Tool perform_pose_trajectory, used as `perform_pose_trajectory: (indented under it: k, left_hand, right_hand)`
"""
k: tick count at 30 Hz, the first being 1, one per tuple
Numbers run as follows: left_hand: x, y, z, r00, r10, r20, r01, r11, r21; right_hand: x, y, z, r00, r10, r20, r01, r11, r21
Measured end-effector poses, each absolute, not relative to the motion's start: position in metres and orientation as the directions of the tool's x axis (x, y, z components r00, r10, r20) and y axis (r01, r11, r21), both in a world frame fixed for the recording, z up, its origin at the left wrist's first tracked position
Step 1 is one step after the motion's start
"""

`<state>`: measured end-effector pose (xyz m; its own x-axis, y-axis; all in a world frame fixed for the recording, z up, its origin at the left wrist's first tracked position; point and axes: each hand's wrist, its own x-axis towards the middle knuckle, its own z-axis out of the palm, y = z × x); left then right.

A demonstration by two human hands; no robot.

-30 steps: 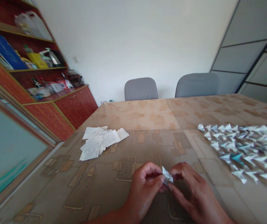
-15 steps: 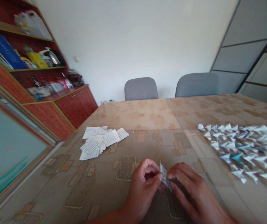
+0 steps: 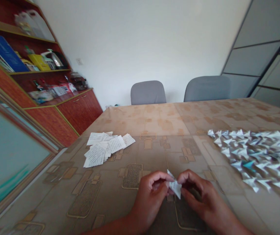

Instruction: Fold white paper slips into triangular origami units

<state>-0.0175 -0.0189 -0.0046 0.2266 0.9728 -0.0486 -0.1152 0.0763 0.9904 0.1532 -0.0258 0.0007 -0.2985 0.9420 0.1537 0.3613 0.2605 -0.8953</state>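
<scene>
Just above the near part of the table, a small folded paper piece [image 3: 175, 188] with print on it sits between both hands, one point up and another down. My left hand [image 3: 152, 195] pinches its left side between thumb and index finger. My right hand [image 3: 200, 195] has thumb and fingertips at its right edge, with a gap inside the curled fingers. To the left lies a loose pile of small printed paper sheets [image 3: 105, 148]. On the right, many folded paper pieces [image 3: 259, 153] stand in rows, one with a teal part.
A patterned brown cloth covers the table [image 3: 120, 120]. Two grey chairs [image 3: 148, 93] stand behind its far edge. At the left are a reddish wooden cabinet [image 3: 78, 111] with loaded shelves and a pale glass panel [image 3: 10, 150].
My right hand's fingers have opened out slightly from the folded paper piece, and more of its printed face shows. My left hand keeps its pinch.
</scene>
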Motion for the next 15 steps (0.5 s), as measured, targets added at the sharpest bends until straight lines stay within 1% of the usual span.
perform_pose_trajectory:
  k: [3, 7, 12, 15]
  left_hand:
    - [-0.0172, -0.0179, -0.0039, 0.245, 0.968, -0.061, -0.110, 0.090, 0.990]
    - [-0.0170, -0.0171, -0.0039, 0.265, 0.961, -0.083, -0.134, 0.122, 0.983]
    - [-0.0168, -0.0172, -0.0073, 0.240, 0.969, -0.064, -0.105, 0.092, 0.990]
    - [-0.0174, -0.0167, -0.0080, 0.235, 0.970, -0.055, -0.080, 0.075, 0.994]
  right_hand:
    - [0.1541, -0.0257, 0.0002, -0.276, 0.951, 0.143, 0.322, 0.232, -0.918]
    - [0.1539, -0.0252, 0.0028, -0.270, 0.950, 0.159, 0.292, 0.238, -0.927]
    - [0.1557, -0.0240, 0.0024, -0.272, 0.944, 0.187, 0.313, 0.270, -0.911]
    - [0.1572, -0.0247, 0.0016, -0.306, 0.935, 0.179, 0.330, 0.281, -0.901]
